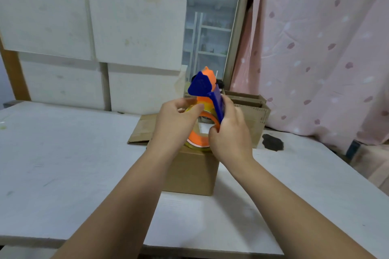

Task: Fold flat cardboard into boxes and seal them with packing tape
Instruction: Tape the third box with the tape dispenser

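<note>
Flat cardboard (pixel 141 130) lies on bench (pixel 63 164), behind our left forearm. Left grip (pixel 179 118) curled, pinching top of tape roll (pixel 199 141) (clear tape, orange core). We hold tape dispenser (pixel 203 87) upright between both grips, over folded box (pixel 189 174); roll's lower edge at box top, contact unclear. Right grip (pixel 229 134) wrapped round dispenser's blue handle, thumb against roll. More boxes (pixel 255 111) behind, pink curtain (pixel 326 59) far right.

A white worktop (pixel 63 164) is carrying a folded brown cardboard box (pixel 189 172) near its middle. A sheet of flat cardboard (pixel 143 130) is lying just behind the box to its left, open cardboard boxes (pixel 252 111) are standing behind it to the right, and a dark patch (pixel 272 142) is showing to its right.
</note>
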{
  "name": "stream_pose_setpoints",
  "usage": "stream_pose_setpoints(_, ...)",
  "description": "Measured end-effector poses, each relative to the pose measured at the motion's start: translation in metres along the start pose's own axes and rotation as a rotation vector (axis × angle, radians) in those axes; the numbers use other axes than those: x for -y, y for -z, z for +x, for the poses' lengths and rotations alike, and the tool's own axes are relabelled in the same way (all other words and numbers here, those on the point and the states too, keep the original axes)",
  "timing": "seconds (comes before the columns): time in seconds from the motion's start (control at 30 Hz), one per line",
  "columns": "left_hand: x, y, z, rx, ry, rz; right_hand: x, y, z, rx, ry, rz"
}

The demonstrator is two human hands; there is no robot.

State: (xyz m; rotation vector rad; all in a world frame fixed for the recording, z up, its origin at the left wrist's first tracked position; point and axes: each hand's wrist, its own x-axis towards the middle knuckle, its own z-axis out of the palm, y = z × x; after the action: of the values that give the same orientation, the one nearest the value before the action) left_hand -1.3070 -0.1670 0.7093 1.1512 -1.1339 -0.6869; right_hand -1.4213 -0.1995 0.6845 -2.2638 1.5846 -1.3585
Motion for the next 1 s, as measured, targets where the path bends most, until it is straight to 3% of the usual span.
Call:
stream_pose_setpoints(0.17, -0.001, 0.008, 0.0, -0.119, 0.139, -0.186, 0.003, 0.0, -0.003, 0.019, 0.053, -0.071)
stream_pose_setpoints(0.37, 0.007, 0.025, 0.01, -0.211, 0.22, -0.226, 0.007, 0.002, 0.003, 0.041, 0.145, -0.147)
stream_pose_setpoints(0.47, 0.015, 0.037, 0.011, -0.237, 0.256, -0.262, 0.006, 0.002, 0.004, 0.074, 0.109, -0.07)
stream_pose_setpoints(0.63, 0.032, 0.054, 0.007, -0.29, 0.132, -0.072, 0.007, 0.001, 0.011, 0.133, 0.006, 0.215)
stream_pose_setpoints(0.87, 0.051, 0.07, 0.001, -0.321, 0.371, -0.32, 0.014, -0.012, 0.009, 0.213, -0.09, 0.456)
stream_pose_setpoints(1.0, 0.057, 0.074, 0.003, -0.308, 0.408, -0.376, 0.012, -0.016, 0.012, 0.231, -0.156, 0.422)
